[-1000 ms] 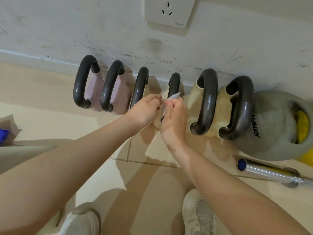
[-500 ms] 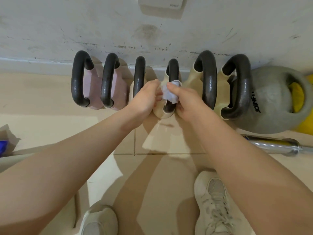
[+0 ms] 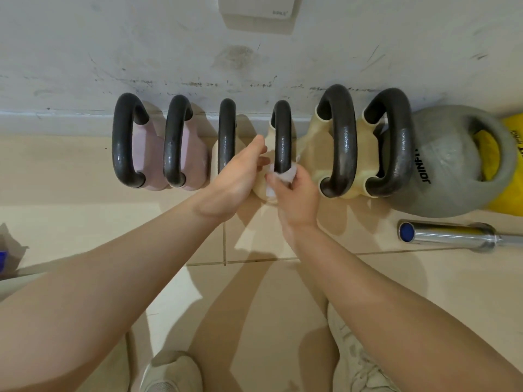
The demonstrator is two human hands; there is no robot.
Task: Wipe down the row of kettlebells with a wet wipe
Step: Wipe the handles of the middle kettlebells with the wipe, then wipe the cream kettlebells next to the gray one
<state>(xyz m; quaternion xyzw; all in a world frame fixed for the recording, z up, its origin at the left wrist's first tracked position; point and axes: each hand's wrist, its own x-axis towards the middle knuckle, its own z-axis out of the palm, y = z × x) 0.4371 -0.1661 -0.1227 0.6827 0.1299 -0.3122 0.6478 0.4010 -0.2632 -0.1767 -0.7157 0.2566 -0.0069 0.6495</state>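
Head view: a row of kettlebells stands against the wall (image 3: 85, 52) on the tiled floor (image 3: 70, 222), two pink ones at the left, then cream ones, then a large grey kettlebell (image 3: 450, 176) at the right end with a steel bar (image 3: 452, 236) lying near it. The right hand (image 3: 297, 196) has its fingers curled round a bunched wet wipe (image 3: 285, 175) and presses it against the lower end of the black handle of the fourth kettlebell (image 3: 281, 137), a cream one. The left hand (image 3: 235, 179) reaches in just beside it, fingers loosely extended near the wipe and the bell's cream body; whether it grips anything I cannot tell, as its fingertips are partly hidden. To do this step well, I would judge it best to wrap the wipe fully round the handle and draw it along the whole arc, both ends included, steadying the bell with the free hand so it does not knock its neighbours, then cover the cream body below before going on to the next bell on the right.
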